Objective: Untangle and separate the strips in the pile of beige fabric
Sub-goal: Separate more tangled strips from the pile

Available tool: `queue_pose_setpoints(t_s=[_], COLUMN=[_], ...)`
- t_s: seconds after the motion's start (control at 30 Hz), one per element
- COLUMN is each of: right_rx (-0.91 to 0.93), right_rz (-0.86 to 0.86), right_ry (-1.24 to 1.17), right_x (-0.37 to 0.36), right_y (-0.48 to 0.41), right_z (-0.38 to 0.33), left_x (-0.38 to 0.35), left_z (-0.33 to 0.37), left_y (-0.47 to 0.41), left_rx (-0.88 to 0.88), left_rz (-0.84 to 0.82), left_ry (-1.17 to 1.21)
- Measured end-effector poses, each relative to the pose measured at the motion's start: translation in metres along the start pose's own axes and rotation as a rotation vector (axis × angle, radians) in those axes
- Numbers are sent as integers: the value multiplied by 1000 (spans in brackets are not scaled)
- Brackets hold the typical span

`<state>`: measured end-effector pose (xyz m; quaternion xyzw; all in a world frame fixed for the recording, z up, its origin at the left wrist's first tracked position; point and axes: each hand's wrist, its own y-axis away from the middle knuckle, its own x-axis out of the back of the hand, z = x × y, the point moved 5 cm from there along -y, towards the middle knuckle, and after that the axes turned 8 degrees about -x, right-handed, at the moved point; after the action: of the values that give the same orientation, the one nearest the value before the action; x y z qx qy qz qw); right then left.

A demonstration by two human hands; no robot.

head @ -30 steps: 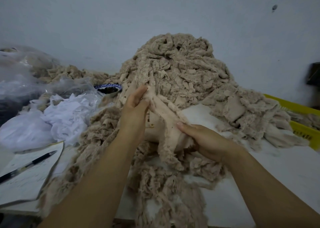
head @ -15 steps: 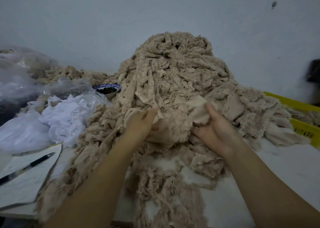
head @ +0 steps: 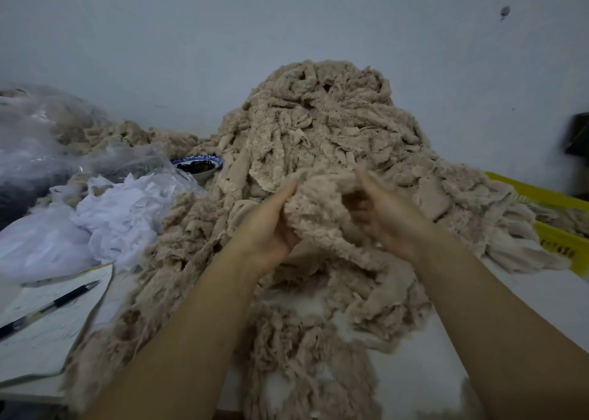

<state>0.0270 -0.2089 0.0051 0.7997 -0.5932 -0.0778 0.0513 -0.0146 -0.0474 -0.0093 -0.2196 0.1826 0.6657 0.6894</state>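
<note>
A tall pile of tangled beige fabric strips (head: 322, 126) rises against the wall at the middle of the table and spills toward me. Both hands hold one bunched beige strip (head: 318, 203) in front of the pile. My left hand (head: 267, 228) grips its left side, fingers curled under the cloth. My right hand (head: 382, 215) grips its right side, thumb up, and is blurred by motion. More loose beige strips (head: 306, 349) lie below my wrists.
White fabric and clear plastic bags (head: 105, 222) lie at the left. A paper sheet (head: 47, 327) with a black pen (head: 54, 305) sits at the near left. A blue-rimmed bowl (head: 197, 164) stands behind. A yellow crate (head: 554, 238) is at the right.
Both hands have risen and drawn closer together, gathering the strip into a bunch. Earlier they held it stretched lower down.
</note>
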Motion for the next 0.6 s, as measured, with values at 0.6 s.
queue_pose_setpoints(t_s=[0.6], right_rx=[198], right_rz=[130], right_ry=[118], right_x=[1], right_y=[19], right_z=[15], left_x=[0], left_z=[-22], left_y=[10], left_rx=[147], left_rz=[18], left_ry=[-195])
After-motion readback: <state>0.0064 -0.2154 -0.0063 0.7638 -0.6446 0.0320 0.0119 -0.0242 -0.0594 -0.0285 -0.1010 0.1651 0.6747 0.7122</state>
